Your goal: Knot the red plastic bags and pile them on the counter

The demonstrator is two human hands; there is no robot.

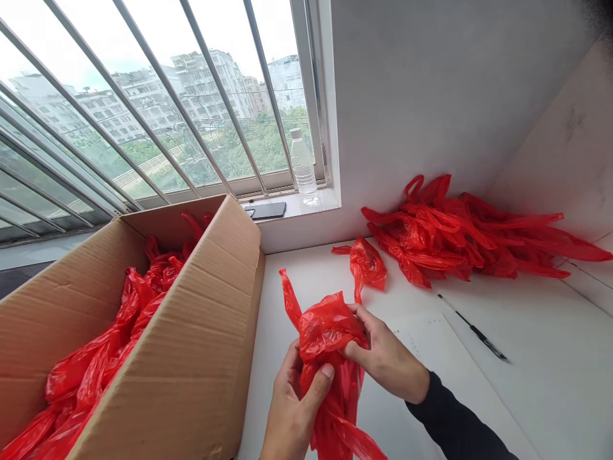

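Head view, lower centre: I see my left hand and right hand both pinching one crumpled red bag above the white table. A pile of bunched bags lies upper right; the cardboard box at left holds many more.

Upper-floor room in city building, used as small hand-packing workspace; home or workshop, cannot tell. Barred window overlooks apartment blocks. Plain white walls, white table set in corner. Cardboard box stuffed with red plastic bags; loose heap of same bags against wall. Water bottle and phone on windowsill, pen on table.
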